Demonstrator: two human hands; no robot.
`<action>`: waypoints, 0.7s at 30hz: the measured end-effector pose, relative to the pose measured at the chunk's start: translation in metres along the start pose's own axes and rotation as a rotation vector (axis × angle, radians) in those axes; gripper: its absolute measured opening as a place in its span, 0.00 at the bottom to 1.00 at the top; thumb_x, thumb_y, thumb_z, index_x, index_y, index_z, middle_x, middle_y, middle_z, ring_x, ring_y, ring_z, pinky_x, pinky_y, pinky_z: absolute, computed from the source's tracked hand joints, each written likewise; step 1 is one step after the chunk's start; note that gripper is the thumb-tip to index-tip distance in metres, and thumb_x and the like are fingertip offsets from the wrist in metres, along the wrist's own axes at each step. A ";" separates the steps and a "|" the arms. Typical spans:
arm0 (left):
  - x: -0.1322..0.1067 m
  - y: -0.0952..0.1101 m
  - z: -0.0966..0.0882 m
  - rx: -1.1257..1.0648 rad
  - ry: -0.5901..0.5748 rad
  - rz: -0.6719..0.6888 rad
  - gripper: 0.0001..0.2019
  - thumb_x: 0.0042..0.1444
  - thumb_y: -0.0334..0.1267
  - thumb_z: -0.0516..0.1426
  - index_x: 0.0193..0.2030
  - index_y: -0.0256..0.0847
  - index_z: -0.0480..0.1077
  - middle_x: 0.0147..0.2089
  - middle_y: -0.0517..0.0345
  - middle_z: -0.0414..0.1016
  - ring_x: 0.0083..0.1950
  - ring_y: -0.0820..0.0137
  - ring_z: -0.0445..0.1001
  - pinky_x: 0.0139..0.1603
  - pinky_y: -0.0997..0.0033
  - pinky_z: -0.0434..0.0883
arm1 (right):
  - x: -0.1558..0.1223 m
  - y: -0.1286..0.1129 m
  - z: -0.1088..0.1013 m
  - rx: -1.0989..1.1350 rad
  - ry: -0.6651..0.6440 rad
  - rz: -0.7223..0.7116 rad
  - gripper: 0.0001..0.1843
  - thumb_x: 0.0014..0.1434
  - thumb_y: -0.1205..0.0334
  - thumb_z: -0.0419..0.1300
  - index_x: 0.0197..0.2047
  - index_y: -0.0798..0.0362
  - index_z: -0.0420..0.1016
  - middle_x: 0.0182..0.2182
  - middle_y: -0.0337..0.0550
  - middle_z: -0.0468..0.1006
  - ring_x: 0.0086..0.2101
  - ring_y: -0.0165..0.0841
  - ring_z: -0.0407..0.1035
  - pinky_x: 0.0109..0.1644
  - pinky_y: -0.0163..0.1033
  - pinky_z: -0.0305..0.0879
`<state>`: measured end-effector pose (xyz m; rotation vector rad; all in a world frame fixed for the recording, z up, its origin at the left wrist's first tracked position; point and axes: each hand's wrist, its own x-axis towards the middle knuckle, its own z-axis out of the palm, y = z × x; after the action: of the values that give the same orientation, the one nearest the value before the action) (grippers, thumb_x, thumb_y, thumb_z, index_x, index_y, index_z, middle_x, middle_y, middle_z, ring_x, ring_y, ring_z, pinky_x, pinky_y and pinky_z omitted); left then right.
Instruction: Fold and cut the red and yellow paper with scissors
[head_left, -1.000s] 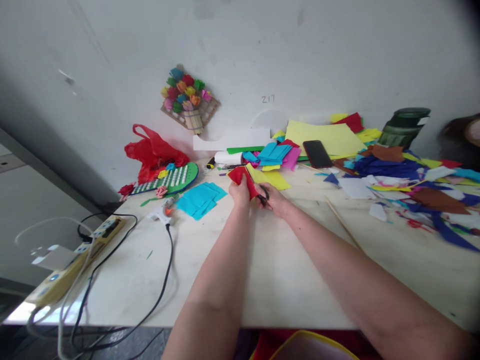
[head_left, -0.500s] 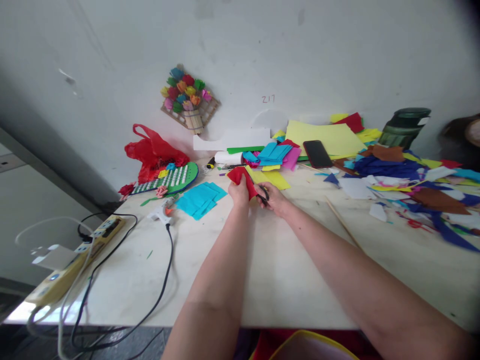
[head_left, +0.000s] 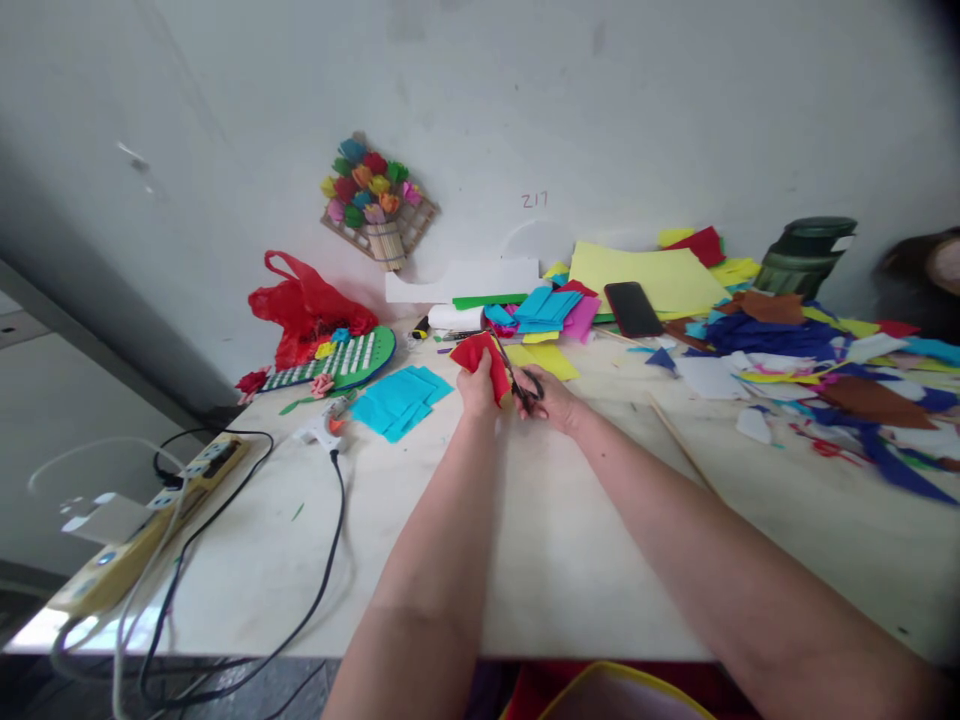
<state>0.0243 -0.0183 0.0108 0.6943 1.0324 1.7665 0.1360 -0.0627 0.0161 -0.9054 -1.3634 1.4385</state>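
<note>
Left hand (head_left: 480,388) pinches red paper (head_left: 468,352) firmly, just right of the cyan paper stack (head_left: 401,404); right hand (head_left: 553,402) grips black-handled scissors (head_left: 529,396), at red paper's edge. Trimming looks underway, unfinished; cyan paper stack seems already cut. Amount left: can't tell.

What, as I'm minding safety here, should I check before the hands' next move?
1. Red sheet gripped by the left hand: ok.
2. Scissors held in the right hand: ok.
3. Safe gap between left hand and scissors: cannot tell; too small to judge.
4. Glue gun apart from both hands: ok, it lies off to the left.
5. Glue gun cool: cannot tell by looking.
6. Phone apart from the scissors: ok, it lies farther back.
</note>
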 end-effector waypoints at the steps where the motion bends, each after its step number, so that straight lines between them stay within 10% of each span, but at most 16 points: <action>1: 0.000 0.000 0.000 -0.017 -0.004 -0.008 0.18 0.40 0.44 0.62 0.35 0.33 0.69 0.29 0.53 0.73 0.30 0.68 0.74 0.33 0.69 0.70 | 0.000 0.000 0.000 -0.001 -0.002 -0.002 0.22 0.49 0.42 0.56 0.31 0.54 0.62 0.16 0.35 0.69 0.13 0.24 0.62 0.10 0.26 0.41; 21: -0.004 0.002 -0.002 -0.172 -0.083 -0.075 0.16 0.42 0.42 0.63 0.36 0.36 0.69 0.34 0.52 0.75 0.31 0.69 0.75 0.34 0.70 0.72 | 0.001 -0.011 0.007 -0.001 0.019 -0.020 0.18 0.48 0.48 0.59 0.30 0.53 0.60 0.14 0.34 0.68 0.12 0.24 0.60 0.11 0.27 0.49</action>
<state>0.0230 -0.0229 0.0112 0.6081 0.8298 1.7235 0.1305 -0.0641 0.0279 -0.9017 -1.3551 1.4114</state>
